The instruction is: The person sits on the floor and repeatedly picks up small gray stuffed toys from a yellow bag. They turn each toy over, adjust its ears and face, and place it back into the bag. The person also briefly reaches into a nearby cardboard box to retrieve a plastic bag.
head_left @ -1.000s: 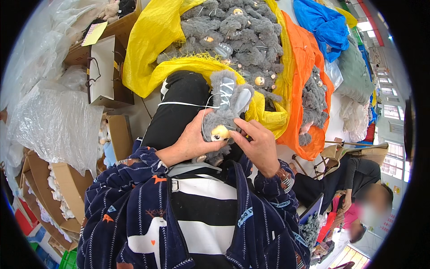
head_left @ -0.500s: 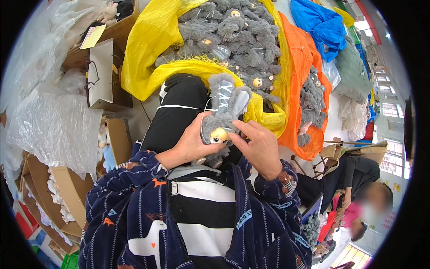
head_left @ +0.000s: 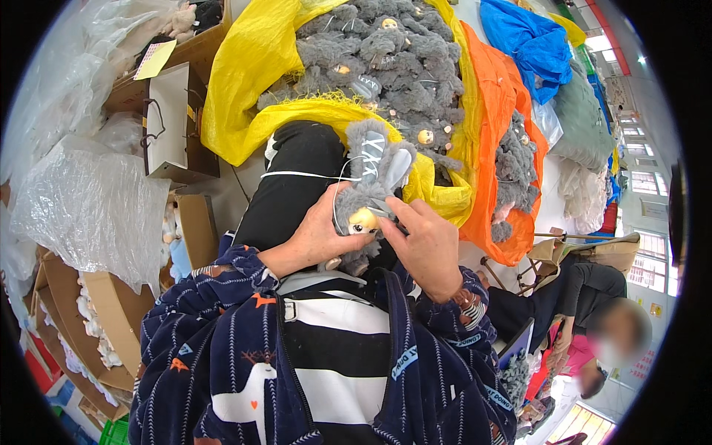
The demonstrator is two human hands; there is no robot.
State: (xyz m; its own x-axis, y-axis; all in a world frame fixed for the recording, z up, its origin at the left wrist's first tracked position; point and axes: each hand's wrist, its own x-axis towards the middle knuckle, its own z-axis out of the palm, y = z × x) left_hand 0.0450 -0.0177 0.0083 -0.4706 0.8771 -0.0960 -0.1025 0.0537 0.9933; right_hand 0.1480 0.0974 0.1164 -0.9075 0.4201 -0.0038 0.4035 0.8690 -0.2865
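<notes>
I hold a grey plush rabbit with long striped ears and a yellow snout over my lap, its ears pointing away from me. My left hand wraps around its body from the left. My right hand pinches at the toy's face by the snout, fingers closed on it. A thin white thread runs from the toy across my black trousers. Just beyond my knees lies a heap of like grey plush toys in a yellow sack.
An orange sack with more grey toys lies to the right, a blue bag behind it. Cardboard boxes and clear plastic bags crowd the left. Another person sits at the lower right.
The toy and both hands have stayed almost in place; my right fingers have shifted slightly at the toy's face.
</notes>
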